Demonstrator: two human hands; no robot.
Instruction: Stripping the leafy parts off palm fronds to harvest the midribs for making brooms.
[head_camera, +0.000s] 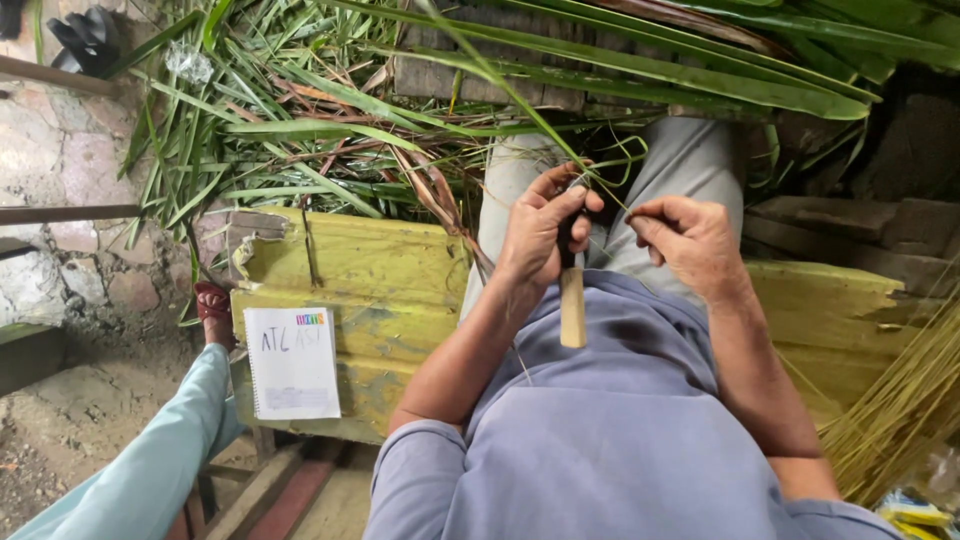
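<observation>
**Knife and leaf strip held over the lap**

The knife's blade is almost wholly hidden behind the left hand (540, 235); only its pale wooden handle (572, 305) shows clearly, hanging down below the fist toward the blue shirt (620, 440). The thin green leaf strip (610, 190) is hard to follow — it runs between the two hands and loses itself among the heap of long green leaves (330, 130) beyond the knees. Whether the blade touches the strip cannot be made out.

The left hand's fingers (570, 205) are curled shut around the knife, thumb uppermost, with the strip passing just by the thumb tip. The right hand (690, 240) sits just beside it, its fingers (645, 215) pinched together on the strip's other end, the strip emerging from between thumb and forefinger.

Both hands hang above the person's grey trousers (690, 160), in front of a worn yellow-green bench (380, 290). On the bench lies a white spiral notebook (292, 365). A bundle of thin pale sticks (900, 410) is cut off at the right edge — and another person's leg in teal cloth (150, 470) enters from the lower left.
</observation>
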